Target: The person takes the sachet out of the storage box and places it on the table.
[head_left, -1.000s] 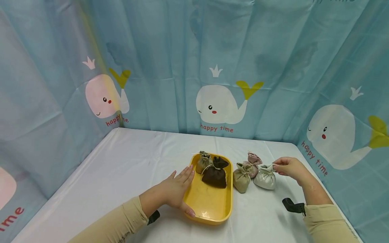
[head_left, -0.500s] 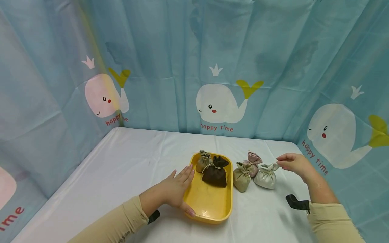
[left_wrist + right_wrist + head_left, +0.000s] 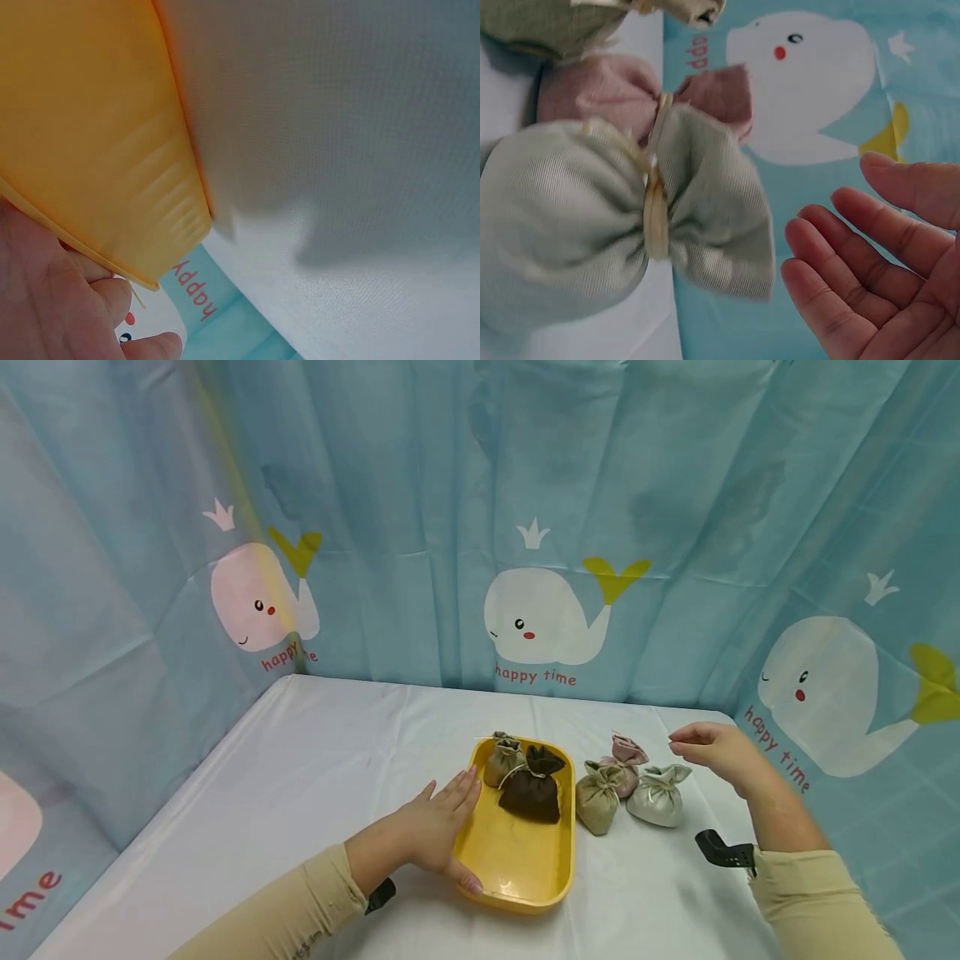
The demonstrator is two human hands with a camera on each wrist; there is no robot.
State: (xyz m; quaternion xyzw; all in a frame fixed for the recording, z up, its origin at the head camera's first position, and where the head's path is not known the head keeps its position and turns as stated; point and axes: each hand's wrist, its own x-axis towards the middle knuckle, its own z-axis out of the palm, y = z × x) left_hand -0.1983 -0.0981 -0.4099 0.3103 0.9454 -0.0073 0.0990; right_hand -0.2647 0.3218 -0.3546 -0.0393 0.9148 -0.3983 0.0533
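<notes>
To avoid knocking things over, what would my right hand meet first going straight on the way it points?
Probably the silver pouch: in the right wrist view, your right hand points toward its gathered top. Depth is unclear; it might pass over and meet the pink pouch.

Left hand point(image 3: 433, 832) splayed, right hand point(image 3: 722, 756) loosely curved

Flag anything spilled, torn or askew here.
Nothing stands out. No spill or tear shows; the silver pouch, pink pouch and tan pouch beside the yellow tray look tied, as does the dark pouch inside.
</notes>
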